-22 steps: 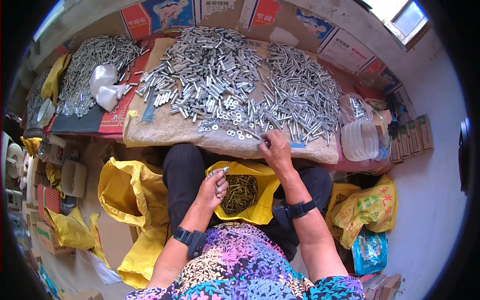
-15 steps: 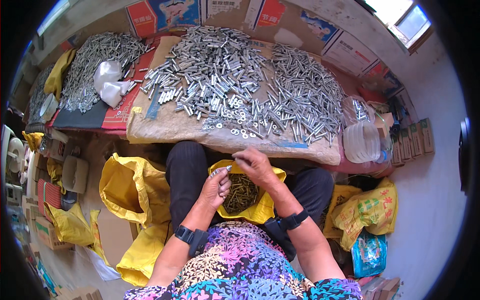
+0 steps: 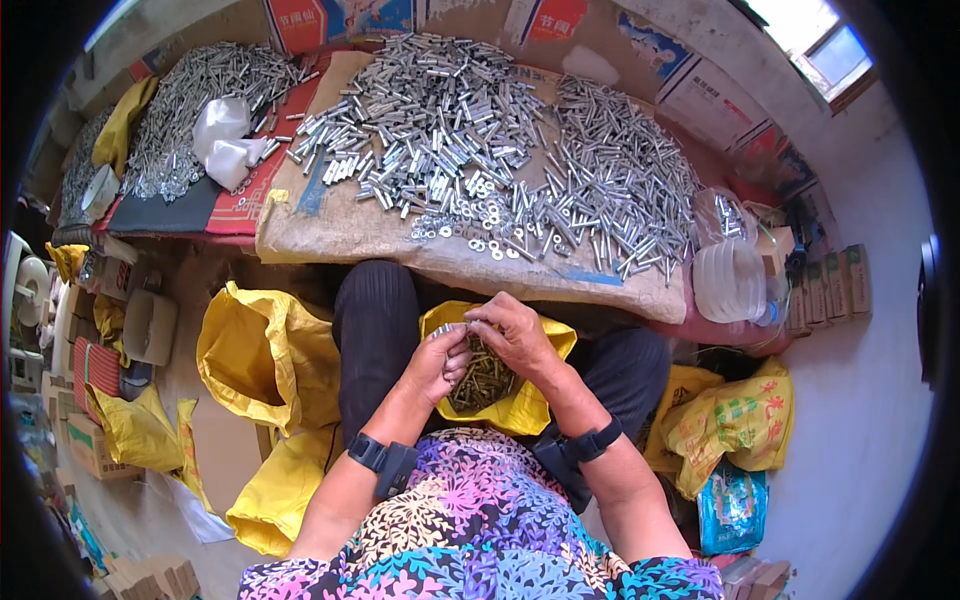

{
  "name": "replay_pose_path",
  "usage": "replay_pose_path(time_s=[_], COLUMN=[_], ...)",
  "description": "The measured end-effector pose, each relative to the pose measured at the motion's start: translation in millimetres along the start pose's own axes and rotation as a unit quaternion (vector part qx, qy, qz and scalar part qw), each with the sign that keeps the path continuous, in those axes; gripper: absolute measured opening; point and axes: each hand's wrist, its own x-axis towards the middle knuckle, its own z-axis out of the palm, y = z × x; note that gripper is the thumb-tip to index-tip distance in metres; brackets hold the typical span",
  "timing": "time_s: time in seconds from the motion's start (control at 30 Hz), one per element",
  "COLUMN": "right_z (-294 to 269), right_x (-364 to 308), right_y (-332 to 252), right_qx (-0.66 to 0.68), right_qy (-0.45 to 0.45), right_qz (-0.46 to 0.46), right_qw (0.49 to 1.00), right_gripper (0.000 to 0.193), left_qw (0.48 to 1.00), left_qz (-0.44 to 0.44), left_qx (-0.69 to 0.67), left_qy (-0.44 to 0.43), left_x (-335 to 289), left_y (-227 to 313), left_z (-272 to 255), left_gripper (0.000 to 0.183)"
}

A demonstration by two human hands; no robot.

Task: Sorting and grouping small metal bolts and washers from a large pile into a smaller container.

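Between both grips, left hand [image 3: 437,362] and right hand [image 3: 517,335] pinch a small metal bolt [image 3: 452,328]: rigid, light, slick; best held by its shank.

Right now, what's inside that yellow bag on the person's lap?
The yellow bag holds a heap of small dark metal pieces, bolts perhaps. Both hands, left and right, meet above it and cover part of the heap. How deep it goes cannot be seen.

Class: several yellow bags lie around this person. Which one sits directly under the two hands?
The small open yellow bag on the lap, holding dark metal pieces. The other yellow bags lie on the floor to either side, away from the left hand and right hand.
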Motion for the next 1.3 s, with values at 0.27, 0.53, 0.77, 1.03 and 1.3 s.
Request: replay_pose_path(time_s=[0.27, 0.53, 0.77, 1.03, 1.3], right_z=[4.5, 2.7, 3.6, 37.2, 8.2], right_x=[-1.3, -6.9, -16.8, -7.0, 5.7], right_y=[0.1, -0.7, 10.0, 5.6, -3.5], right_qx=[0.029, 0.015, -0.134, 0.116, 0.238], right_qy=[0.025, 0.015, 0.038, 0.164, 0.221], right_qz=[-0.042, 0.069, 0.093, 0.053, 0.068], right_qw=[0.998, 0.997, 0.986, 0.978, 0.943], right_gripper=[0.014, 0.013, 0.028, 0.035, 0.05], left_qw=[1.0, 0.999, 0.996, 0.988, 0.991], left_qz=[-0.019, -0.026, -0.041, -0.008, -0.003], left_qx=[-0.016, 0.007, 0.077, 0.144, 0.129], left_qy=[-0.001, -0.028, 0.014, 0.056, 0.018], left_x=[-0.9, -3.1, -2.4, 13.9, -3.9], left_y=[3.7, -2.2, -19.2, -44.7, -31.9], left_z=[4.5, -1.0, 17.3, 14.0, 29.4], left_gripper=[0.009, 0.009, 0.011, 0.011, 0.009])
